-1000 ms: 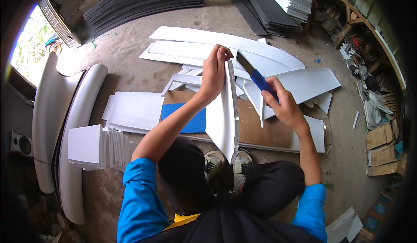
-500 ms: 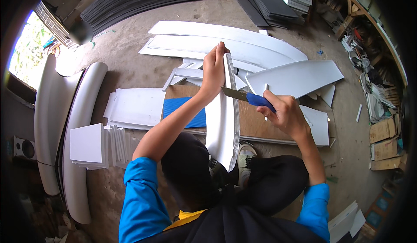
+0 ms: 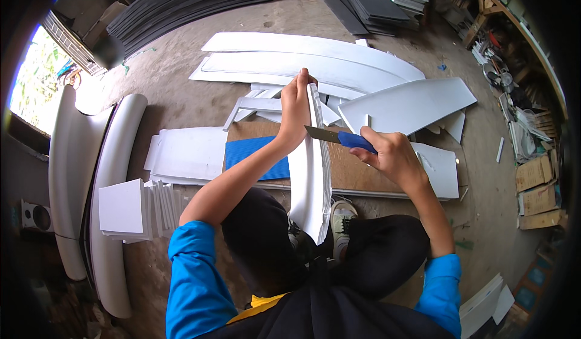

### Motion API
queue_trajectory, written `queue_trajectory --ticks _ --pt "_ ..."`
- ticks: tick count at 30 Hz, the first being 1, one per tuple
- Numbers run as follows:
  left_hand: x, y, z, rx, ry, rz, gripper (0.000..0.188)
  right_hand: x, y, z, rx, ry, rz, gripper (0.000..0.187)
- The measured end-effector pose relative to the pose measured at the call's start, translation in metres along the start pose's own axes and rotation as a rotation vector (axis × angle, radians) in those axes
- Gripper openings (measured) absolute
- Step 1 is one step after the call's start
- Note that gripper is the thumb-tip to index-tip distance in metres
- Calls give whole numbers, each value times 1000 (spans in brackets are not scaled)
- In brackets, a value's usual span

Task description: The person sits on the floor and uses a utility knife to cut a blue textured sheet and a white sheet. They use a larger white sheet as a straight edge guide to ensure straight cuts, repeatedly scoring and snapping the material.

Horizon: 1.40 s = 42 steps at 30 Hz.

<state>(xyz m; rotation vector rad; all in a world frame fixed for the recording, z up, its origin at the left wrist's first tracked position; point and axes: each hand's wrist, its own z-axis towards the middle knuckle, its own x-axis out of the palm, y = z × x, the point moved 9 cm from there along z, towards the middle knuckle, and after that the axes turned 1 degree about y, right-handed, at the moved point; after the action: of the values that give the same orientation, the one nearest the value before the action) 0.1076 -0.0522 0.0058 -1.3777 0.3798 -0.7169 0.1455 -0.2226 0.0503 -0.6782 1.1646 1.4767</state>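
My left hand (image 3: 295, 114) is closed round the upper part of a bundle of long white foam strips (image 3: 307, 187), which stands tilted between my knees, its lower end near my shoes. In my right hand (image 3: 393, 158) is a utility knife with a blue handle (image 3: 356, 141). Its dark blade points left and lies across the upper right edge of the bundle, close to my left hand; whether it touches cannot be told. Behind the bundle, a blue ribbed sheet (image 3: 254, 158) rests on a brown board (image 3: 369, 172).
Large white sheets (image 3: 315, 66) and offcuts lie beyond the board. Small white pieces (image 3: 130, 209) are stacked at left, beside tall white rolled sheets (image 3: 115, 218). Black sheets (image 3: 193, 12) are piled at the back. Cardboard boxes (image 3: 535, 187) line the right side.
The whole view has shifted slightly. Both hands, the knife and the foam strips appear a little lower and further left, with the grips unchanged.
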Motion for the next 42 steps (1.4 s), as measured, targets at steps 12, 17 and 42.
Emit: queue_trajectory --ticks 12,17,42 --pt "9 20 -6 -63 10 101 51 0 1 0 -31 -55 -59 39" --pt "3 33 7 -109 27 -90 48 2 -1 2 -31 -70 -118 41" --pt "10 12 3 -23 100 -118 45 1 -11 1 20 -96 -90 41"
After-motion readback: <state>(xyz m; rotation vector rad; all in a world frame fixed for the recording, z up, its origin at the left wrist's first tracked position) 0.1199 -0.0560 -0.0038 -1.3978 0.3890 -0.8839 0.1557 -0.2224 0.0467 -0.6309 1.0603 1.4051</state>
